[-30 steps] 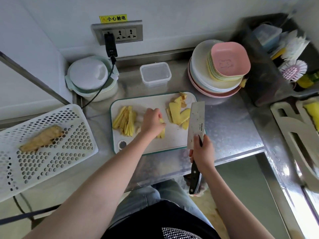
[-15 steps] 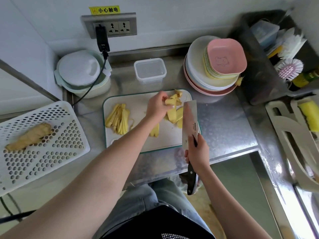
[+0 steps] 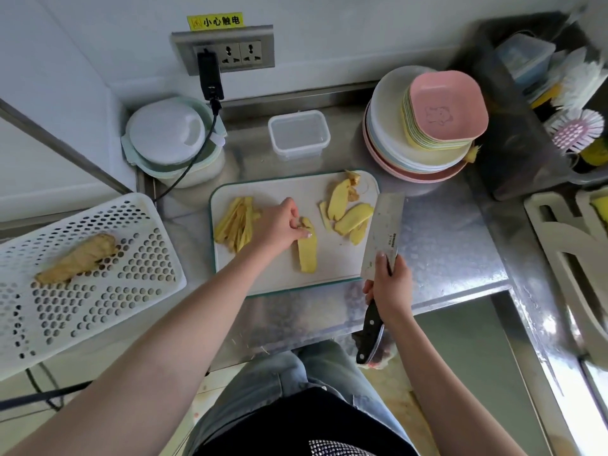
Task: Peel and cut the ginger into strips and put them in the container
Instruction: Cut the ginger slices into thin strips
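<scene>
Left hand (image 3: 279, 225) had swung back from the far slices, pinching a yellow peeled ginger slice (image 3: 307, 250) mid-board; right hand (image 3: 391, 284) gripped the steel cleaver (image 3: 383, 232). Clear rectangular plastic container (image 3: 298, 134) sat empty; cut strips (image 3: 237, 223) lay on the white chopping board (image 3: 276, 274).

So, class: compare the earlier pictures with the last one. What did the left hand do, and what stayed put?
The left hand reached right to the slice pile, took one slice and set it mid-board, fingertips touching it. The right hand grips the knife as before; strips and container unmoved.
</scene>
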